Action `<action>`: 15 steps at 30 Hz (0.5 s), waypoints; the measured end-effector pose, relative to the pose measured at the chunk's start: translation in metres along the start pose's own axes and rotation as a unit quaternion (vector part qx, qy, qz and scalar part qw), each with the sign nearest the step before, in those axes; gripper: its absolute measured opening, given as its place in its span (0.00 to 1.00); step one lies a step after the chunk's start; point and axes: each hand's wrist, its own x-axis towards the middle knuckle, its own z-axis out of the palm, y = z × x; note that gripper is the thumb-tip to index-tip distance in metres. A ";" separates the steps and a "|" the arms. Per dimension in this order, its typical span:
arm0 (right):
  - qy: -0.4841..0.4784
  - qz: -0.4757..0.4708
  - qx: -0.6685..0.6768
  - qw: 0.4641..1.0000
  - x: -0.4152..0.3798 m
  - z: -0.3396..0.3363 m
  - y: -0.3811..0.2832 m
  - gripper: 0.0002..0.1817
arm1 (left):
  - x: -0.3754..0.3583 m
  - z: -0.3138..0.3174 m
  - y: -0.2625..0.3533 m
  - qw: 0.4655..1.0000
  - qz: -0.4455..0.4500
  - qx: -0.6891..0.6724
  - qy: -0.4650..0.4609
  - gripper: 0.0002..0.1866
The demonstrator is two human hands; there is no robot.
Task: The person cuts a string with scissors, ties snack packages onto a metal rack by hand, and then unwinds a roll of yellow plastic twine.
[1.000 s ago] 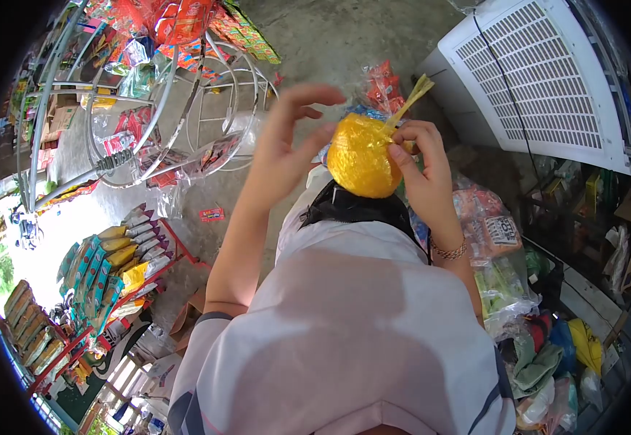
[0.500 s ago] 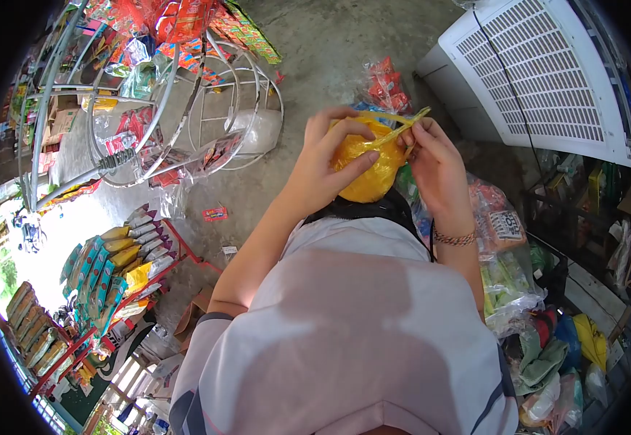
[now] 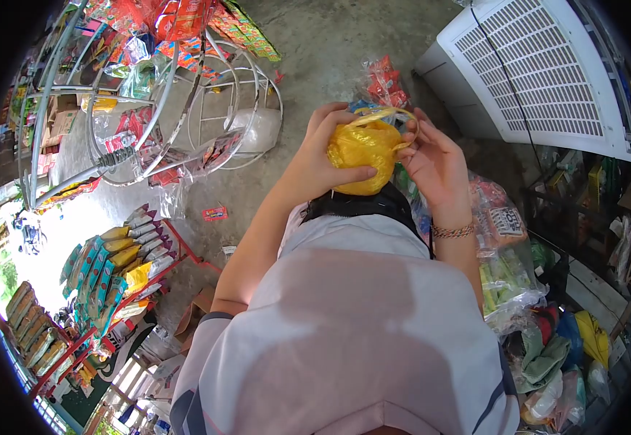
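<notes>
Both hands' grip (image 3: 392,148) around yellow bag (image 3: 363,148)

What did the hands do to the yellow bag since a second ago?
The left hand, open in the air before, closed around the yellow bag. The right hand bent the bag's twisted tail, which stuck straight up, into a loop over the top. The wire rack and white fan stayed put.
</notes>
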 end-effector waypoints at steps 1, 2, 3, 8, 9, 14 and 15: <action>-0.008 -0.002 0.016 1.000 -0.001 0.002 -0.002 0.15 | 0.001 -0.004 -0.003 0.998 -0.005 -0.062 -0.013 0.42; 0.005 -0.028 0.020 0.999 -0.003 0.006 -0.005 0.16 | 0.000 -0.009 -0.006 0.992 -0.011 -0.124 -0.026 0.44; 0.017 -0.054 0.023 0.998 -0.007 0.016 -0.008 0.16 | -0.001 -0.014 -0.008 0.982 -0.017 -0.185 -0.039 0.46; 0.049 -0.217 -0.484 0.846 -0.019 0.026 -0.020 0.17 | -0.006 -0.031 -0.001 0.997 -0.010 -0.076 -0.011 0.47; 0.073 -0.310 -0.685 0.655 -0.024 0.034 -0.015 0.17 | -0.007 -0.033 0.007 1.000 -0.020 -0.019 -0.005 0.47; -0.137 -0.372 -0.717 0.573 -0.015 0.067 0.018 0.19 | -0.003 -0.018 0.034 0.999 0.036 -0.018 0.005 0.51; -0.150 -0.366 -0.705 0.588 -0.014 0.068 0.017 0.16 | -0.001 -0.015 0.034 0.997 0.071 -0.007 -0.009 0.52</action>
